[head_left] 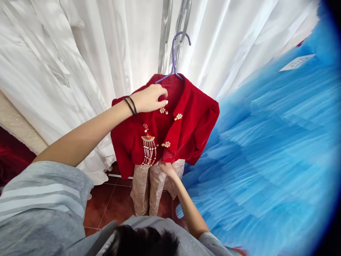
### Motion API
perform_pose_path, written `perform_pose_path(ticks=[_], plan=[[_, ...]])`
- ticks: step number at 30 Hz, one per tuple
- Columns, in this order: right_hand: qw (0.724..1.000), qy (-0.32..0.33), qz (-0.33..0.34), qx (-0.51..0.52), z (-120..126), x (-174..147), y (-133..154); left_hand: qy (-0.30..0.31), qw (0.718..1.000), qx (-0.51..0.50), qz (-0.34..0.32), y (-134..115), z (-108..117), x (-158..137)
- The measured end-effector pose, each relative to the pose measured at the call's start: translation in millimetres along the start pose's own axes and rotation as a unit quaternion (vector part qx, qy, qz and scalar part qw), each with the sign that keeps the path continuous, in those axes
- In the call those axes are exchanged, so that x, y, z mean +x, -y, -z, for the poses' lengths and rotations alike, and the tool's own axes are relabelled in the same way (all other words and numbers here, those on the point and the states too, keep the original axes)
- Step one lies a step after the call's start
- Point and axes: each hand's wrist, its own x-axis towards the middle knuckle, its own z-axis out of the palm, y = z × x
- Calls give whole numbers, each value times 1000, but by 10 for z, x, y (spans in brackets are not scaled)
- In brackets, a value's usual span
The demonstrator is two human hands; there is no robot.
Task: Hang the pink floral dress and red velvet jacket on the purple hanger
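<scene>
A short red velvet jacket (198,117) hangs in front of me on a purple hanger (173,53). Gold flower-shaped clasps with pearls sit along its front edges, and a beaded tassel ornament (148,145) dangles on its left side. At the left collar, my left hand (151,99) has its fingers curled against the velvet; part of its grip is hidden. Lower down, my right hand (167,168) is closed on the jacket's bottom front edge, its fingertips partly covered. Beneath the jacket hangs a pale pink, textured skirt or trousers (157,188).
White drapes or gowns (101,46) fill the back and left. To the right spreads a large blue tulle dress (266,153) with a white tag (297,63). A metal rail (165,35) runs behind the hanger. Red floor tiles (114,202) lie below.
</scene>
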Motion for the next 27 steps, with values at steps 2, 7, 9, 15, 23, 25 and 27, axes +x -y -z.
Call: perform_pose_path(ticks=[2,7,9,15,23,25,27], plan=[[987,149,-51,-16,178,-216,246,7,1000,-11,-17,-16,120,-121],[995,28,90,30,767,-283,1314,-135,987,-10,80,238,587,-532],[952,-196,224,-72,877,-23,1694,-115,984,0,135,422,609,-742],[821,-227,299,-430,979,951,2371,-75,974,22,215,569,200,-1254],[740,-245,326,-534,1161,1398,2326,-115,949,49,288,580,50,-1351],[731,-227,328,-554,1168,1336,2184,-126,950,77,274,530,37,-1323],[722,-226,332,-563,1211,1216,2113,-144,954,132,227,393,7,-1203]])
